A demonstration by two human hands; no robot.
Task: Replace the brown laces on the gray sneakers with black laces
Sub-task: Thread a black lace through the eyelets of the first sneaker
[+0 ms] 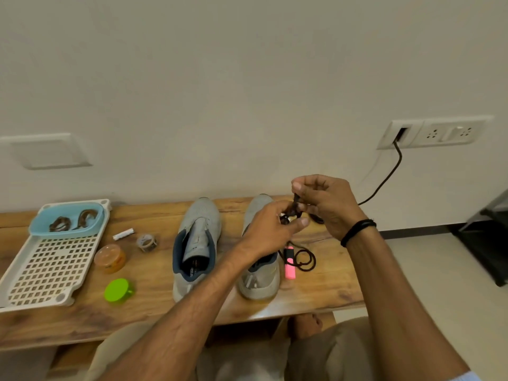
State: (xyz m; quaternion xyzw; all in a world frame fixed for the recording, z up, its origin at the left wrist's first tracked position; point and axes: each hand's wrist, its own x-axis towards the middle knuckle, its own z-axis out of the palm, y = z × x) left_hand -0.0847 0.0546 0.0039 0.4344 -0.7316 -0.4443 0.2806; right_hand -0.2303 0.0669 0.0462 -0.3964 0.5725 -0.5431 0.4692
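Observation:
Two gray sneakers stand side by side on the wooden bench, toes to the wall: the left sneaker (196,243) has no lace, and the right sneaker (259,279) is partly hidden by my left forearm. Both hands are raised above the right sneaker's toe. My left hand (270,229) and my right hand (327,204) pinch a bundled black lace (294,209) between them. A second black lace (306,261) lies coiled on the bench to the right of the right sneaker. Two brown laces (72,220) lie rolled in a light blue tub (41,228).
The tub sits in a white perforated tray (46,270) at the bench's left end. Near it lie a white battery (123,234), a tape roll (147,242), an orange jar (110,258) and a green lid (118,290). A pink highlighter (290,266) lies by the right sneaker. A black cable (384,180) hangs from the wall socket.

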